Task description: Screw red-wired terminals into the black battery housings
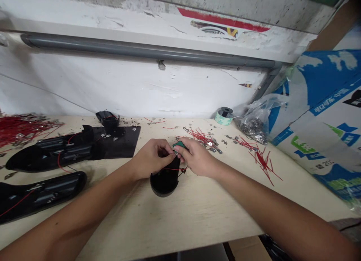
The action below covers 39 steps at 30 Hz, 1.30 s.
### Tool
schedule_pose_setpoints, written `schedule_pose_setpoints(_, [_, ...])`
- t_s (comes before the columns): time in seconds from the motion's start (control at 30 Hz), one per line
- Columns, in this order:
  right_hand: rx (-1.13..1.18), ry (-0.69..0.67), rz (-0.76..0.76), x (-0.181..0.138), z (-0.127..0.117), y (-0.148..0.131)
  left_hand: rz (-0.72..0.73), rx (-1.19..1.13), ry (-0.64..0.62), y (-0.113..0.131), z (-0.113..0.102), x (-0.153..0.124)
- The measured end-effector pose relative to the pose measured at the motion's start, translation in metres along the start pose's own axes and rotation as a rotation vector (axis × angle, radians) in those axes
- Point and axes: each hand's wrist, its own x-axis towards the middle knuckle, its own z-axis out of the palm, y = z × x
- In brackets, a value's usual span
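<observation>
Two hands work together over one small black plastic casing (165, 180), which sits on its rounded end on the pale wooden bench (197, 212). The left hand (150, 158) has its fingers (165, 148) curled closed over the casing's top, seemingly to steady it, with a red wire (172, 169) running out from beneath. The right hand (194, 156) comes in from the other side, its fingers closed in around a small metal clip (176, 153) beside a green piece (179, 144). The knuckles hide the contact, so I cannot tell whether they grip the clip, the green piece or both. Holding the casing up at the fingertips seems to keep this small join in easy reach.

Loose red wires with metal clips (201, 137) lie just beyond the hands, within easy reach, and another red bunch (263, 161) lies to the right. Finished-looking long black casings (50, 156) rest to the left, partly on a black mat (121, 141). A tape roll (223, 115) and a plastic bag of metal clips (254, 122) stand against the wall.
</observation>
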Motion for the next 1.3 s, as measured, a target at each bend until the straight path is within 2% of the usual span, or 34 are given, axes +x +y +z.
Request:
schedule_pose_setpoints(0.23, [-0.078,0.041,-0.046,-0.001,0.002,-0.003,-0.009,-0.007,0.000,-0.001,0.001,0.000])
schedule_pose_setpoints(0.4, [0.071,0.033,-0.015,0.005,-0.005,0.004,-0.081,-0.030,0.006,0.006,-0.002,-0.001])
schedule_pose_setpoints(0.5, [0.198,0.159,0.027,0.010,-0.012,0.012,-0.099,-0.038,0.003,0.007,-0.003,0.000])
schedule_pose_setpoints(0.57, [0.191,0.216,0.083,0.012,-0.017,0.015,-0.099,-0.060,0.000,0.006,-0.003,0.000])
schedule_pose_setpoints(0.63, [0.072,0.186,0.105,0.011,-0.020,0.013,-0.094,-0.083,0.010,0.006,-0.003,0.000])
schedule_pose_setpoints(0.73, [-0.139,0.070,0.068,0.008,-0.023,0.003,-0.101,-0.112,0.027,0.010,-0.002,-0.001])
schedule_pose_setpoints(0.83, [-0.204,-0.019,0.044,0.004,-0.024,-0.007,-0.118,-0.124,0.028,0.015,-0.003,-0.003])
schedule_pose_setpoints(0.97, [-0.208,-0.169,0.087,0.003,-0.027,-0.012,-0.066,-0.139,0.042,0.015,-0.003,-0.003])
schedule_pose_setpoints(1.03, [-0.181,-0.197,0.123,0.004,-0.028,-0.011,-0.040,-0.148,0.044,0.014,-0.003,-0.003])
schedule_pose_setpoints(1.17, [-0.024,-0.116,0.163,0.007,-0.028,-0.006,0.021,-0.117,0.073,0.013,-0.002,-0.004])
schedule_pose_setpoints(1.3, [0.271,-0.040,0.266,0.009,-0.024,-0.001,0.253,0.018,0.206,0.009,0.000,-0.003])
